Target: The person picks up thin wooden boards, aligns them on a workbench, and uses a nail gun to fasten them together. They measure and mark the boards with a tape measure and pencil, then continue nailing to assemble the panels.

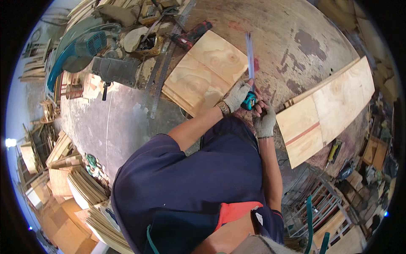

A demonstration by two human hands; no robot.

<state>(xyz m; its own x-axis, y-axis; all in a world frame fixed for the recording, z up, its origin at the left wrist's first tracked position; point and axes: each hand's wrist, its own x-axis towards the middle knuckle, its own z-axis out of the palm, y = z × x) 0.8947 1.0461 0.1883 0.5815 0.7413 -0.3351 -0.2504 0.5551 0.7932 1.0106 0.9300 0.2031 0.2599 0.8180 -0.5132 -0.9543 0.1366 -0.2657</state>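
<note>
The left grip point(238, 96), in a pale knit glove with bare fingertips, is closed around a compact teal-and-black tape measure point(249, 100), in front of the person's body at the near edge of the worn brown surface point(270, 27). Its pale, blurred blade point(250, 55) points away from the body. The right grip point(264, 120), similarly gloved, has curled fingers against or just beside the case; whether it grasps it, I cannot tell.

Left of the blade lie pale rectangular plywood panels point(207, 70); farther right, long pale wooden boards point(334, 103). Beyond the panels rests a red-and-black cordless drill point(192, 36).

The step in hand seems to be managing the extended blade; the next move calls for steady control of case and blade together.
</note>
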